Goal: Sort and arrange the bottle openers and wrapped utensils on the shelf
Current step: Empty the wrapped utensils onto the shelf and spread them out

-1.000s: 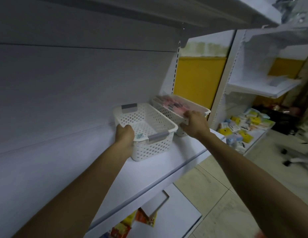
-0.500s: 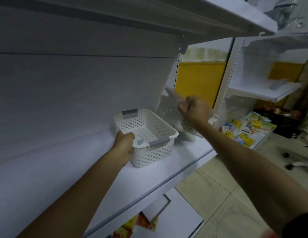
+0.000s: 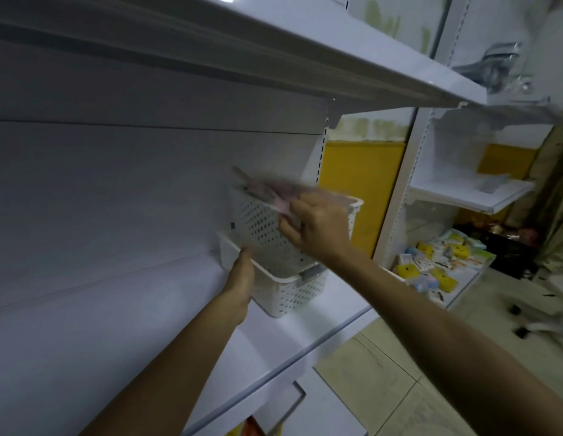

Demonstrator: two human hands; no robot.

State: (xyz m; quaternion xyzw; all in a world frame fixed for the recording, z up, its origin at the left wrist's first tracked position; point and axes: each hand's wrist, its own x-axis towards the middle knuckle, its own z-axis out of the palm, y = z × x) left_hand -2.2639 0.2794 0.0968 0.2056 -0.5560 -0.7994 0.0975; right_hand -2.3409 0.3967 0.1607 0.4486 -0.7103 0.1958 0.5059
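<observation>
Now, a tipped basket [image 3: 261,228] held over the lower basket [image 3: 292,291] on the shelf [image 3: 305,335].

Pink wrapped items [image 3: 273,191], blurred, crowd its upper edge, just above the right hand [image 3: 317,228], which clamps the near wall. Straight beneath sits the lower basket, long axis running away from us, its near corner clasped by the left hand [image 3: 242,281]; whatever spills should fall down and left of the right-hand grip.

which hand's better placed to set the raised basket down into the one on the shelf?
Right, likely. The right hand grips the tilted basket directly above the lower basket; the left hand is busy holding that one on the shelf.
</observation>
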